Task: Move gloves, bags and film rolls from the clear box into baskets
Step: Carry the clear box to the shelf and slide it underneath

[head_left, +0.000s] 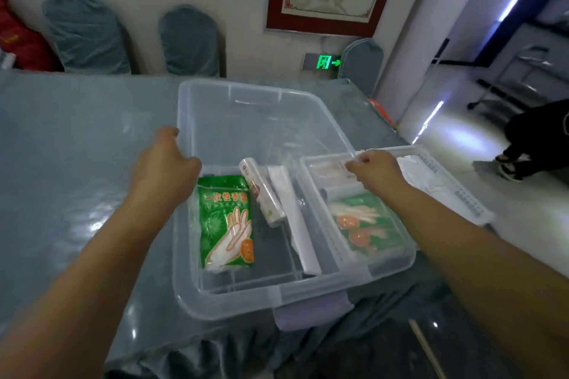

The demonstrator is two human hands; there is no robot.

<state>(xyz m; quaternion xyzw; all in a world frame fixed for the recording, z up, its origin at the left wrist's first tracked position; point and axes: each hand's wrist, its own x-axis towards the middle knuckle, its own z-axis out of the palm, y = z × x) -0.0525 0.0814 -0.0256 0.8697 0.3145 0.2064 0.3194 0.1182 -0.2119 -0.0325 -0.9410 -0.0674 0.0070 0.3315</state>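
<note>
Clear box (215,108) is set on the table (77,148), its far half bare. Left hand (163,163) is curled over the left rim, holding nothing. Right hand (374,168) is pinched on the white basket (446,175) edge. Glove pack (224,221) and film roll (261,191) lie inside the box.

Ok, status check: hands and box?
Left hand on box rim, right hand gripping basket edge. Glove pack, roll in box.
</note>
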